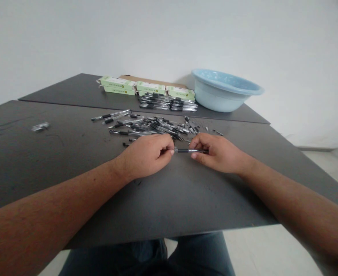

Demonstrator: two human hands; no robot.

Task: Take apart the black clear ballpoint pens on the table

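My left hand [148,155] and my right hand [219,153] rest on the dark grey table [157,199], fingers curled, and together pinch one black-and-clear pen [186,150] that lies level between them. My left fingers grip its left end, my right fingers its right end. Just beyond my hands lies a loose heap of several pens and pen parts [154,126].
A tidier row of pens [167,102] lies farther back in front of three green boxes [150,88]. A light blue basin [225,90] stands at the back right. A small clear piece [40,126] lies at the far left. White wall behind.
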